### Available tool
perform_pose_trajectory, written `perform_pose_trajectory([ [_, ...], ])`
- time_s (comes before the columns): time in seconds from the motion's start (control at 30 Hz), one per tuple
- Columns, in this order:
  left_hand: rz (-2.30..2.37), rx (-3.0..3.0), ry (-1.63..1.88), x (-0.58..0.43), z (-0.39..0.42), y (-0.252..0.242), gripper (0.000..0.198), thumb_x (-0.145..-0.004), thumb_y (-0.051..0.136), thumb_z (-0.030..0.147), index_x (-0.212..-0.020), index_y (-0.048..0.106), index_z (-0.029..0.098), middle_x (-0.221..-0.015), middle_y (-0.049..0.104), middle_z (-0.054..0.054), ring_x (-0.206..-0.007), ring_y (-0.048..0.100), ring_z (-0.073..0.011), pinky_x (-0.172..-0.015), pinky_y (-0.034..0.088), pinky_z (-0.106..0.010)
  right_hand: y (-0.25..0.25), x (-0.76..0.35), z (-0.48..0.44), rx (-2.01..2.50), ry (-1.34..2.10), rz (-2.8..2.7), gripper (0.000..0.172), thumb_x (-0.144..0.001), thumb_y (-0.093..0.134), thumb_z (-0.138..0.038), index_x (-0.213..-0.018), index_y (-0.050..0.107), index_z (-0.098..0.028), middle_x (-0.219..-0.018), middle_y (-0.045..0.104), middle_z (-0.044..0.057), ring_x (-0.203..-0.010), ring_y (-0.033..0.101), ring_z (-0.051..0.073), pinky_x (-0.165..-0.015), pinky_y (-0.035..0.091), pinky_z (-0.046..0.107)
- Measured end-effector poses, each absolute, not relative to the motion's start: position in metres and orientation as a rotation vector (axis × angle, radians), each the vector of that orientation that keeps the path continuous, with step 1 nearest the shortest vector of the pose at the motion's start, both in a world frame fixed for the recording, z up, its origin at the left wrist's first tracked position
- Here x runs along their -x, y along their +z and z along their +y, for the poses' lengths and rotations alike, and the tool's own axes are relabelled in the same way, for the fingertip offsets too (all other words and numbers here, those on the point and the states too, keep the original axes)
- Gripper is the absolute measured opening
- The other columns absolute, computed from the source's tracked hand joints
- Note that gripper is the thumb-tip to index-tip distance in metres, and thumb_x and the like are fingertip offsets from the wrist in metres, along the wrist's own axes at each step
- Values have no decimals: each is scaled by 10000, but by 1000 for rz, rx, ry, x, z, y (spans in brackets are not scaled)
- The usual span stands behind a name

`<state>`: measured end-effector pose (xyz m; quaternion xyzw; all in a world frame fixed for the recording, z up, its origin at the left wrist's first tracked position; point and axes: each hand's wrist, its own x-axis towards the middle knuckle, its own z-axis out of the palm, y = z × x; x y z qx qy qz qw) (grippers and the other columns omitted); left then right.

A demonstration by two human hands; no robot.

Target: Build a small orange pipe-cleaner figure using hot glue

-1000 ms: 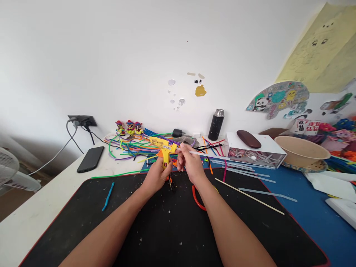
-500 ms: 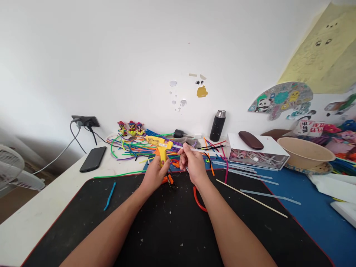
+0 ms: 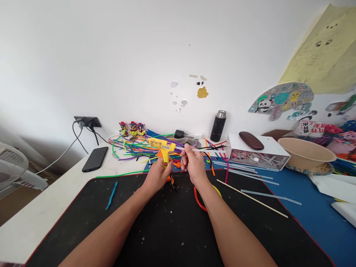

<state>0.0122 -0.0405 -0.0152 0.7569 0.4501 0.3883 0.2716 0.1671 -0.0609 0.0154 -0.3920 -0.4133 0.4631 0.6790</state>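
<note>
A yellow hot glue gun (image 3: 166,149) with an orange trigger is gripped by its handle in my left hand (image 3: 157,175), its nozzle side toward the left. My right hand (image 3: 194,163) pinches a translucent glue stick (image 3: 204,150) whose inner end reaches the back of the gun. Whether that end sits inside the gun, I cannot tell. Behind the gun lies a pile of coloured pipe cleaners (image 3: 133,148). Orange pieces and a dark cord show just below the gun. Under my right forearm, a red curved piece (image 3: 198,200) is partly hidden.
Several glue sticks (image 3: 244,171) and a wooden stick (image 3: 251,197) lie on the right. A blue pipe cleaner piece (image 3: 111,195) rests on the black mat (image 3: 155,237). Around it are a phone (image 3: 95,159), a black thermos (image 3: 218,127), a white box (image 3: 267,146) and a beige bowl (image 3: 306,148).
My left hand and the glue gun have shifted slightly right and down, closer to my right hand. A yellow curved piece now shows beside my right forearm.
</note>
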Motion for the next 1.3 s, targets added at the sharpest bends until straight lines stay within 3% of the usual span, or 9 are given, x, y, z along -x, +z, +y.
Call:
perform_pose_trajectory([
  [0.63, 1171, -2062, 1043, -13, -42, -13, 190, -959, 481, 401, -940, 549, 225, -786, 645, -28, -687, 605, -210, -658, 440, -313, 14, -163, -61, 903, 1046, -917, 579, -850, 672, -751, -675, 559, -211, -448, 429, -76, -340, 457, 93, -350, 313, 208],
  [1.0, 1121, -1960, 1096, -14, -40, -15, 233, -948, 504, 416, -946, 603, 205, -783, 632, -17, -693, 570, -195, -654, 448, -308, 12, -164, -61, 869, 1107, -937, 572, -840, 665, -767, -718, 581, -214, -488, 477, -64, -360, 465, 100, -356, 301, 211],
  [1.17, 1147, -1917, 1133, -13, -37, -14, 265, -940, 503, 441, -897, 597, 197, -753, 635, -18, -664, 566, -190, -629, 431, -302, 7, -158, -62, 898, 1173, -1065, 610, -850, 604, -814, -799, 632, -206, -563, 534, -40, -430, 527, 122, -376, 341, 219],
  [1.3, 1252, -1954, 1143, -10, -37, -13, 267, -927, 538, 461, -815, 541, 219, -719, 641, -21, -620, 564, -189, -579, 393, -291, -1, -151, -62, 988, 1022, -1239, 491, -843, 708, -711, -891, 654, -225, -733, 619, -10, -614, 591, 156, -434, 427, 227],
])
